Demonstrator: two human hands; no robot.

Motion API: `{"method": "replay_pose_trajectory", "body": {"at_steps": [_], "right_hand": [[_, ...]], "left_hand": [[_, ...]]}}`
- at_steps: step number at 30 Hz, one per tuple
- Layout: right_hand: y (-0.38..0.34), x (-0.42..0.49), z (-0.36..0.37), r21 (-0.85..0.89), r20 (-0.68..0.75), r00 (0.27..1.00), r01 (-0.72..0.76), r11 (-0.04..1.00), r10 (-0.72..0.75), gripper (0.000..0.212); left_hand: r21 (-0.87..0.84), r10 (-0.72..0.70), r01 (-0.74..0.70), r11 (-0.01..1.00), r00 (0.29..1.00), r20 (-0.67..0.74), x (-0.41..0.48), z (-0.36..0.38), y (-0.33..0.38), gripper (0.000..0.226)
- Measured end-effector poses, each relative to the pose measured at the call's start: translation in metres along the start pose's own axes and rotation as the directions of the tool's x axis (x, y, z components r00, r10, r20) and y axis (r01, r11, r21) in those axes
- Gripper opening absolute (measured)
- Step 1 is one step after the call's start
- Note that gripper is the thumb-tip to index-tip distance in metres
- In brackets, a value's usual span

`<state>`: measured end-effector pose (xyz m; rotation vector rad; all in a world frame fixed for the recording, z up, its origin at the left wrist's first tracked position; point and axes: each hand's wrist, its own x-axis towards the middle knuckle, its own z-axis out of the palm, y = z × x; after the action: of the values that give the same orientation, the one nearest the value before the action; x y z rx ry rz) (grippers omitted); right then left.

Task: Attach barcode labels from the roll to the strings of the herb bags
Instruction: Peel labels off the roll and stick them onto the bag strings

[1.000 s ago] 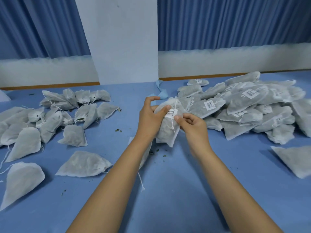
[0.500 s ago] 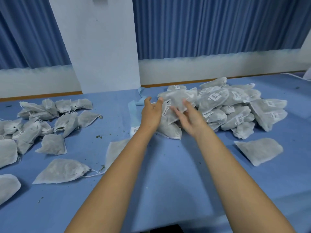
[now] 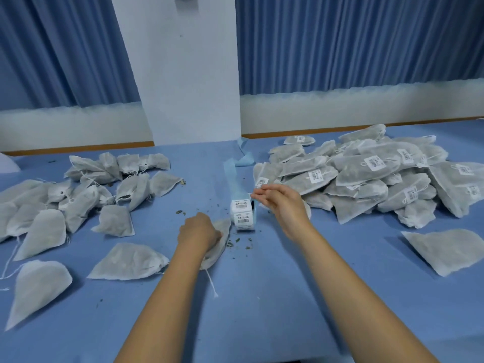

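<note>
A roll of barcode labels (image 3: 242,214) stands on the blue table, its pale blue backing strip (image 3: 231,171) trailing away toward the wall. My left hand (image 3: 199,230) grips an unlabelled white herb bag (image 3: 218,244) lying just left of the roll; the bag's string (image 3: 211,282) runs toward me. My right hand (image 3: 277,201) hovers beside the roll's right side with fingers loosely extended toward it and nothing in them. A heap of labelled bags (image 3: 366,176) lies to the right.
Several unlabelled bags (image 3: 78,195) are spread over the left of the table, and one loose bag (image 3: 450,248) lies at the right. Herb crumbs (image 3: 238,242) are scattered near the roll. A white pillar (image 3: 180,74) and blue curtains stand behind the table.
Both hands released the labelled bag onto the right heap and drew back. My left hand dropped onto an unlabelled bag and my right hand came to the label roll.
</note>
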<state>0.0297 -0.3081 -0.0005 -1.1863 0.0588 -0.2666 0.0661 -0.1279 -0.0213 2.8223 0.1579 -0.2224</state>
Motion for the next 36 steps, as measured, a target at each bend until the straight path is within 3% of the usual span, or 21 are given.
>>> {"method": "replay_pose_trajectory", "body": {"at_steps": [2, 4, 6, 9, 10, 12, 15, 17, 19, 23, 27, 29, 30, 31, 33, 36], "right_hand": [[0.006, -0.004, 0.018, -0.199, 0.076, 0.995, 0.075, 0.977, -0.061, 0.017], [0.013, -0.006, 0.034, -0.360, 0.162, 0.982, 0.154, 0.920, -0.101, 0.025], [0.022, -0.008, 0.046, -0.393, 0.214, 0.972, 0.177, 0.903, -0.097, 0.041], [0.034, -0.010, 0.064, -0.373, 0.248, 0.967, 0.156, 0.915, -0.063, 0.072], [0.038, -0.011, 0.072, -0.377, 0.267, 0.963, 0.128, 0.917, -0.025, 0.076], [0.042, -0.011, 0.087, -0.347, 0.289, 0.951, 0.001, 0.938, 0.106, 0.073], [0.048, -0.013, 0.095, -0.228, 0.419, 0.853, -0.233, 0.945, 0.311, 0.037], [0.050, -0.015, 0.091, -0.335, 0.491, 0.776, -0.252, 0.908, 0.396, 0.021], [0.053, -0.015, 0.088, -0.401, 0.510, 0.749, -0.228, 0.887, 0.423, 0.016], [0.067, -0.017, 0.093, -0.407, 0.512, 0.758, -0.200, 0.891, 0.404, 0.003], [0.073, -0.018, 0.094, -0.368, 0.415, 0.846, -0.179, 0.912, 0.334, 0.007], [0.068, -0.017, 0.089, -0.317, 0.433, 0.846, -0.180, 0.931, 0.311, 0.009], [0.064, -0.017, 0.087, -0.284, 0.462, 0.833, -0.186, 0.941, 0.304, 0.014], [0.060, -0.017, 0.085, -0.261, 0.482, 0.825, -0.185, 0.947, 0.294, 0.017], [0.057, -0.018, 0.083, -0.245, 0.457, 0.853, -0.152, 0.958, 0.252, 0.019], [0.056, -0.016, 0.080, -0.306, 0.372, 0.911, -0.059, 0.950, 0.177, 0.022]], "left_hand": [[-0.216, 0.088, -0.121, 0.969, 0.984, -0.156, 0.005, -0.005, -0.005, 0.029], [-0.470, 0.110, -0.274, 0.839, 0.932, -0.347, 0.008, -0.019, -0.012, 0.028], [-0.651, 0.040, -0.369, 0.663, 0.886, -0.461, 0.011, -0.034, -0.020, 0.025], [-0.872, -0.082, -0.392, 0.294, 0.898, -0.432, 0.014, -0.041, -0.030, 0.029], [-0.888, -0.111, -0.404, 0.219, 0.894, -0.434, 0.015, -0.040, -0.031, 0.030], [-0.871, -0.173, -0.440, 0.216, 0.861, -0.478, 0.018, -0.036, -0.032, 0.033], [-0.824, -0.204, -0.495, 0.275, 0.808, -0.553, 0.024, -0.029, -0.035, 0.032], [-0.770, -0.191, -0.515, 0.378, 0.770, -0.609, 0.030, -0.024, -0.042, 0.031], [-0.745, -0.191, -0.502, 0.440, 0.758, -0.624, 0.036, -0.020, -0.048, 0.030], [-0.748, -0.190, -0.480, 0.458, 0.769, -0.610, 0.041, -0.014, -0.048, 0.029], [-0.675, -0.099, -0.481, 0.560, 0.769, -0.631, 0.036, -0.008, -0.043, 0.030], [-0.475, 0.003, -0.536, 0.698, 0.666, -0.746, 0.032, -0.011, -0.048, 0.026], [-0.362, 0.111, -0.620, 0.696, 0.592, -0.798, 0.030, -0.013, -0.050, 0.022], [-0.304, 0.238, -0.718, 0.627, 0.548, -0.802, 0.028, -0.014, -0.051, 0.021], [-0.358, 0.463, -0.802, 0.478, 0.577, -0.673, 0.018, -0.012, -0.050, 0.027], [-0.464, 0.569, -0.751, 0.470, 0.659, -0.492, 0.012, -0.003, -0.041, 0.036]]}}
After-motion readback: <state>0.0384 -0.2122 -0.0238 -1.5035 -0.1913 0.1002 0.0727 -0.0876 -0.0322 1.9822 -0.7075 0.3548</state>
